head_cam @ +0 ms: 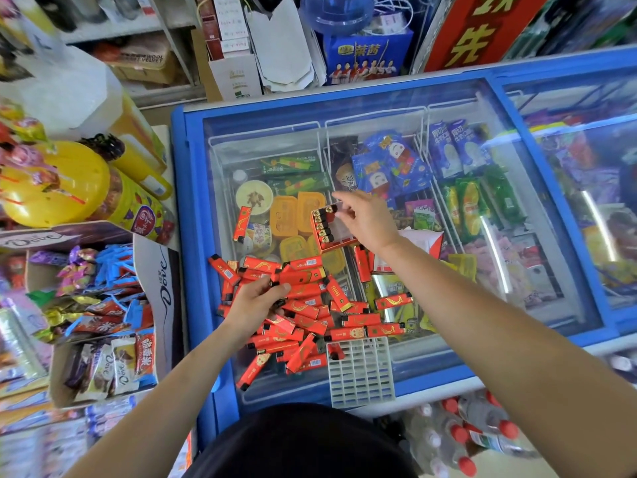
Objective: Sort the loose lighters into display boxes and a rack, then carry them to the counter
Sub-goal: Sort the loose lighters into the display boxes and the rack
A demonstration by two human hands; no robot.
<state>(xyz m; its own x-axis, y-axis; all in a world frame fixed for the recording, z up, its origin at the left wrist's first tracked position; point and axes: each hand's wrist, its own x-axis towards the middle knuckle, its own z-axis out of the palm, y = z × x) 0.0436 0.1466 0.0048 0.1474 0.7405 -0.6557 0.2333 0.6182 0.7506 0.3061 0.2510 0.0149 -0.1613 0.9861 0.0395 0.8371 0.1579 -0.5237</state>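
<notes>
Left grip [256,300] is clenched round a few loose lighters [310,305] in the red heap on the freezer's glass lid [427,357]. Right grip [367,217] hovers at the display box [332,232], which holds one row of lighters; I cannot tell whether it pinches anything. White rack [365,377] lies just beside the heap.

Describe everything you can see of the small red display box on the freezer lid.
The display box is a small open-topped tray of red card. It lies slightly skewed on the glass freezer lid, just beyond the pile of loose lighters. About five lighters stand in a row along its left side, black tops up; the rest looks empty. The right hand reaches over its far edge; whether the fingers touch it is unclear.
</notes>
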